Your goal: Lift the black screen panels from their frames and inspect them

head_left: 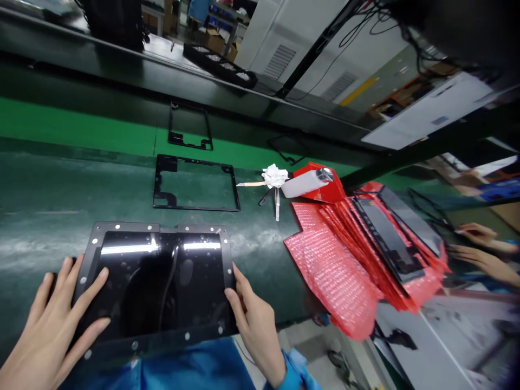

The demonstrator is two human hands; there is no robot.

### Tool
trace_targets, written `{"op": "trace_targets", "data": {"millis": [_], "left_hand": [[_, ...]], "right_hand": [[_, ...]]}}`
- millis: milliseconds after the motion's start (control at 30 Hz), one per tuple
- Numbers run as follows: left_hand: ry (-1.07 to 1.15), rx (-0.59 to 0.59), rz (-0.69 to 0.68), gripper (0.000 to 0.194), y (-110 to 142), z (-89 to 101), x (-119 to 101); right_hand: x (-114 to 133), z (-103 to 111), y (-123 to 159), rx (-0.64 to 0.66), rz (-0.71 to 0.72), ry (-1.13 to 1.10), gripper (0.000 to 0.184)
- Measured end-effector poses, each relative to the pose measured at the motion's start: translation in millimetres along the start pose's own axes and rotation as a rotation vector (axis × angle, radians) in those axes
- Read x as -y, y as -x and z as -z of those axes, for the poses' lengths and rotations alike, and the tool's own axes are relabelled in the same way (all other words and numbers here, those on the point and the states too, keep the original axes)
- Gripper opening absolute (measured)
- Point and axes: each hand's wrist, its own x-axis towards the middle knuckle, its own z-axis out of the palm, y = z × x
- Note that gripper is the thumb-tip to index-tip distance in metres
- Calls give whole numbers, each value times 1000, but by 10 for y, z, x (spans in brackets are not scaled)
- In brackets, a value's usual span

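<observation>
A dark glossy screen panel (pixel 199 276) in a grey frame with round silver dots lies before me at the bench's near edge. Fingers spread, my left hand (pixel 57 319) rests over its left side, thumb and index finger on the glossy face. My right hand (pixel 254 314) grips the right edge, thumb on top and the other fingers along the side, partly hidden. Just beyond the panel lies a black rectangular frame (pixel 196 208). To its right are a craft knife (pixel 252 184), a crumpled white tissue (pixel 275 176) and tweezers (pixel 277 205).
Red bubble-wrap pouches (pixel 341 265) are piled at the right, with dark panels (pixel 388 238) on top. A white bottle (pixel 303 184) lies beside them on red wrap. Another black frame (pixel 210 130) lies on the green strip. Another person's hands (pixel 483 254) are at far right.
</observation>
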Motion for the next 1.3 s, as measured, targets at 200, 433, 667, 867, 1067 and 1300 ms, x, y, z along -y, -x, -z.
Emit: {"op": "trace_targets", "data": {"millis": [200, 433, 667, 867, 1067, 1300], "left_hand": [[-3, -88, 7, 62, 66, -39, -14], [-49, -71, -97, 94, 176, 3, 60], [-83, -86, -107, 106, 217, 52, 12], [-82, -84, -89, 119, 209, 63, -24], [-84, -78, -65, 119, 210, 63, -55], [-51, -75, -18, 126, 193, 81, -103]], "right_hand": [[-82, 56, -111, 17, 77, -143, 45], [72, 481, -527, 74, 253, -165, 48], [518, 283, -881, 0, 578, -214, 39], [722, 87, -1042, 49, 740, -102, 43], [888, -26, -1092, 6, 965, 296, 51], [925, -143, -1187, 29, 990, 120, 40]]}}
